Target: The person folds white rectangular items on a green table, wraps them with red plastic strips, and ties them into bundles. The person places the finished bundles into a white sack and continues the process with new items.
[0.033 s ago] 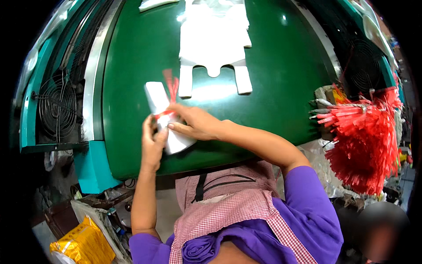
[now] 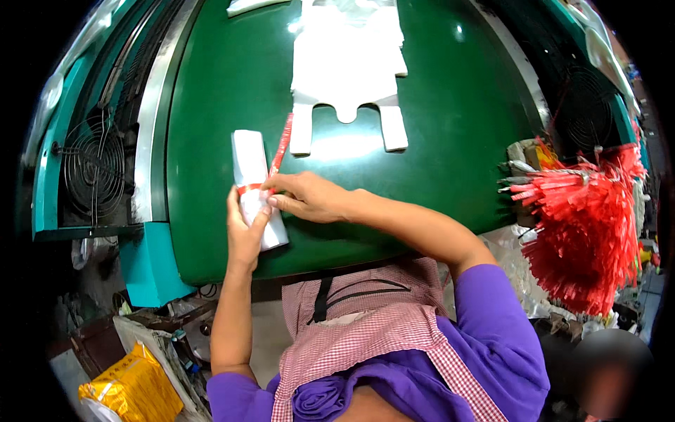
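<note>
My left hand (image 2: 245, 238) is closed around the lower part of a folded bundle of white plastic bags (image 2: 248, 156) over the near left of the green table (image 2: 457, 141). A red plastic strip (image 2: 284, 141) wraps the bundle's middle as a band, and its loose end points up and away. Thumb and fingers of my right hand (image 2: 311, 197) pinch the red strip at the bundle's right side. Farther off lies a flat stack of white T-shirt bags (image 2: 344, 67), its two handles toward me.
A thick bunch of red plastic strips (image 2: 580, 239) hangs at the table's right corner. Metal rails and wire fan guards (image 2: 93, 169) flank both sides. Another white bag stack (image 2: 254, 5) shows at the far edge; a yellow package (image 2: 133, 387) sits low at left.
The bundle has turned more upright. The red strip, blurred and split-looking before, now shows as one narrow length leaning right. Both hands keep their grip in nearly the same place.
</note>
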Motion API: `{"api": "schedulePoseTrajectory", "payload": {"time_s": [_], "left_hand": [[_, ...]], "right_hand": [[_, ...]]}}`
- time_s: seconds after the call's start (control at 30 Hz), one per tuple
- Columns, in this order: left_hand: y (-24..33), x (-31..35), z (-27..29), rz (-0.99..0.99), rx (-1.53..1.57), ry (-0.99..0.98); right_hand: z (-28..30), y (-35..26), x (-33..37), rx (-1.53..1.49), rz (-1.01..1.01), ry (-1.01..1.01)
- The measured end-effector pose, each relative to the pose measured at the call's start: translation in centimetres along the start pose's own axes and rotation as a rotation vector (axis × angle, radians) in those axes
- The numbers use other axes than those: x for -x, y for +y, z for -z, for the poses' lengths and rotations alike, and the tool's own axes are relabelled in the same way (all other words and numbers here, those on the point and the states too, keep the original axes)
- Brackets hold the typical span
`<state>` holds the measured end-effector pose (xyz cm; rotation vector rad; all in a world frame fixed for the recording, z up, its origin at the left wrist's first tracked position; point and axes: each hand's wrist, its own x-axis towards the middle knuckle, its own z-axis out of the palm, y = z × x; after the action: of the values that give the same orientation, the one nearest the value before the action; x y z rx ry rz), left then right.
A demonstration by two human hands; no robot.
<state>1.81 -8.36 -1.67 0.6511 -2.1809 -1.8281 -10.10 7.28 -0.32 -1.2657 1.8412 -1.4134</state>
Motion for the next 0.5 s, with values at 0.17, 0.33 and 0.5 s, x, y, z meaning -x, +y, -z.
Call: {"api": "schedulePoseTrajectory", "payload": {"time_s": [0.17,0.33,0.5], "left_hand": [[2.4,-6.9,6.6,-0.347,-0.570,0.128],[2.3,-9.7,11.0,-0.514,-1.182,0.138],[4.4,2.3,-0.3,-0.795,-1.071,-0.638]], "right_hand": [[8.7,4.3,-2.2,0.781,-0.018,0.577],[9.6,5.5,2.0,1.049,-0.095,0.287],[4.8,0.3,11.1,0.546,0.073,0.171]]}}
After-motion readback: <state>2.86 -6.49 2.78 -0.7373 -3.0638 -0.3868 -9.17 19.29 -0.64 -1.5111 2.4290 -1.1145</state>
